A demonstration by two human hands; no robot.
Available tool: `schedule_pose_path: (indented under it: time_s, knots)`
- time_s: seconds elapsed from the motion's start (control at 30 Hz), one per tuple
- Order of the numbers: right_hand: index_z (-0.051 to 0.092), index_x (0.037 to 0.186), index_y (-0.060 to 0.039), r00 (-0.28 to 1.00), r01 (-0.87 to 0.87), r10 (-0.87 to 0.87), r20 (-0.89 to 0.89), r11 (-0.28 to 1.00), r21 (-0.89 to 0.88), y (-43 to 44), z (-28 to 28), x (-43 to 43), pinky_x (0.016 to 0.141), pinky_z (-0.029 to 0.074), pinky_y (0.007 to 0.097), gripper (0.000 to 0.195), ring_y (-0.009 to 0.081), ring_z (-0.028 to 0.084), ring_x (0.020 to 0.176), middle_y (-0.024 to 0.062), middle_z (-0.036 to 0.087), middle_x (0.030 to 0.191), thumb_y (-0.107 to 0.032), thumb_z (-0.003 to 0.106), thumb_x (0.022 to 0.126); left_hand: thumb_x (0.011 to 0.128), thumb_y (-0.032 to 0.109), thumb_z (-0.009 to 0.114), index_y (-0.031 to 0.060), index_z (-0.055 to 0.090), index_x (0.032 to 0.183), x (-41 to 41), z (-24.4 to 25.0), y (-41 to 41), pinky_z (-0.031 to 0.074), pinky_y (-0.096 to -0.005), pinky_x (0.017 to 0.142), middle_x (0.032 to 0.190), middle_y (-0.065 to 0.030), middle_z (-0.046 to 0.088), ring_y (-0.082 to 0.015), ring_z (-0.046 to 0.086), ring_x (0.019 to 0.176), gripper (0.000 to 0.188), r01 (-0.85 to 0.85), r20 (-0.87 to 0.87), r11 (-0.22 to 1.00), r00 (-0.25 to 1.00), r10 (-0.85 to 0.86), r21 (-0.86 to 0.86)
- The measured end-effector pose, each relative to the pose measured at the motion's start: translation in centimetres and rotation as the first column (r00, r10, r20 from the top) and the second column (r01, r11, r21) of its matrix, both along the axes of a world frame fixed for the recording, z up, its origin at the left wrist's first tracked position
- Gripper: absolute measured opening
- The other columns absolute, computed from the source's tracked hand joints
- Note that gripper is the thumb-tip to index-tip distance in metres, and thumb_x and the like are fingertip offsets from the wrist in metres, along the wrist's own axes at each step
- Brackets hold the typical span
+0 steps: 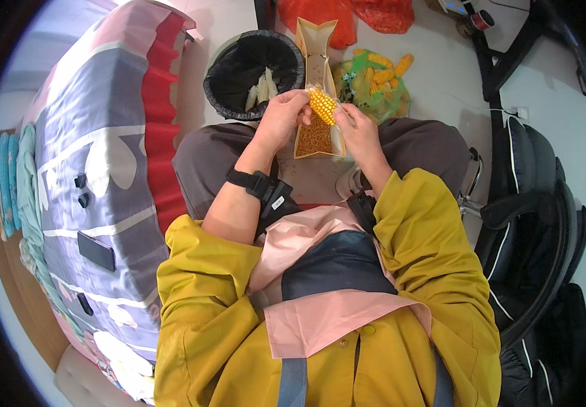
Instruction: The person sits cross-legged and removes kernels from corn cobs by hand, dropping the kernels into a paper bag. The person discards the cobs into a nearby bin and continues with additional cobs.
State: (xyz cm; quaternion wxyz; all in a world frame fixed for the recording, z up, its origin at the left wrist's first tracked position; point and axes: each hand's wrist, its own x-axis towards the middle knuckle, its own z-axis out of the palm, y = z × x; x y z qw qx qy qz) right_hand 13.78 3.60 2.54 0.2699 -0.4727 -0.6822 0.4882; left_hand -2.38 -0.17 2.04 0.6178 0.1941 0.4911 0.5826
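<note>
Between my two hands is an ear of yellow corn (322, 106), its kernels facing up. My left hand (285, 113) pinches the upper left end, where a bit of husk or silk shows. The fingers of my right hand (358, 127) grip the lower right end. Below the ear stands a long, open cardboard box (318, 50), with a layer of loose orange-brown kernels (313, 138) in its near part. To its left, a bin lined with a black bag (226, 63) holds pale husks or cobs (262, 90). Several more ears (384, 76) lie in and on a green mesh bag (399, 104) at its right.
Red plastic bags (318, 20) lie beyond the box. At left is a bed with a patterned cover (120, 102), bearing a phone (96, 251) and small black objects. A black office chair (532, 213) and a black table leg (511, 63) stand at right.
</note>
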Motion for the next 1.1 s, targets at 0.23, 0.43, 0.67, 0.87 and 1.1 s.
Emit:
schedule_pose_path:
  time_s: [0.23, 0.43, 0.67, 0.87, 1.1]
  knots:
    - [0.057, 0.098, 0.0011, 0.994, -0.017, 0.002, 0.110, 0.991, 0.133, -0.3, 1.0, 0.5, 0.073, 0.045, 0.0337, 0.039, 0.0297, 0.059, 0.084, 0.0207, 0.060, 0.088, -0.033, 0.054, 0.080, 0.082, 0.011, 0.049, 0.0004, 0.056, 0.079, -0.3, -0.3, -0.3, 0.040, -0.0197, 0.051, 0.064, -0.0023, 0.053, -0.0095, 0.049, 0.052, 0.013, 0.064, 0.099, 0.998, 0.993, -0.062, -0.017]
    - [0.058, 0.096, 0.0026, 0.982, -0.012, -0.018, 0.187, 0.987, 0.160, -0.4, 1.0, 0.3, 0.073, 0.045, 0.0314, 0.039, 0.0266, 0.061, 0.082, 0.0203, 0.061, 0.083, -0.032, 0.056, 0.079, 0.082, 0.010, 0.045, 0.0012, 0.053, 0.074, 0.6, 0.6, -0.5, 0.039, -0.0202, 0.052, 0.063, -0.0023, 0.051, -0.0097, 0.048, 0.052, 0.015, 0.084, -0.124, 0.994, 0.988, -0.093, -0.075]
    - [0.059, 0.094, 0.0025, 0.988, 0.043, -0.063, 0.143, 0.989, 0.144, -0.3, -0.3, 0.0, 0.072, 0.045, 0.0307, 0.037, 0.0251, 0.061, 0.079, 0.0194, 0.061, 0.082, -0.032, 0.055, 0.080, 0.081, 0.010, 0.047, 0.0020, 0.051, 0.070, 0.2, -0.1, -0.3, 0.038, -0.0204, 0.054, 0.063, -0.0015, 0.049, -0.0094, 0.048, 0.055, 0.015, 0.045, 0.118, 0.999, 0.992, -0.046, 0.010]
    - [0.059, 0.091, 0.0003, 0.989, 0.043, -0.066, 0.134, 0.986, 0.161, -0.1, 0.2, 0.0, 0.067, 0.046, 0.0325, 0.033, 0.0285, 0.061, 0.075, 0.0188, 0.061, 0.079, -0.030, 0.054, 0.080, 0.082, 0.014, 0.047, 0.0033, 0.052, 0.068, -0.2, 0.6, -0.1, 0.037, -0.0204, 0.055, 0.063, -0.0013, 0.051, -0.0087, 0.047, 0.054, 0.018, 0.165, -0.142, 0.986, 0.976, -0.166, -0.024]
    - [0.058, 0.083, -0.0010, 0.995, 0.023, -0.039, 0.087, 0.983, 0.184, -0.3, 0.6, -0.2, 0.061, 0.045, 0.0399, 0.033, 0.0359, 0.058, 0.070, 0.0202, 0.059, 0.073, -0.034, 0.055, 0.078, 0.084, 0.013, 0.043, 0.0000, 0.054, 0.073, 0.1, 0.2, -0.1, 0.036, -0.0211, 0.051, 0.059, -0.0017, 0.051, -0.0093, 0.047, 0.052, 0.021, 0.148, -0.284, 0.985, 0.944, -0.168, -0.092]
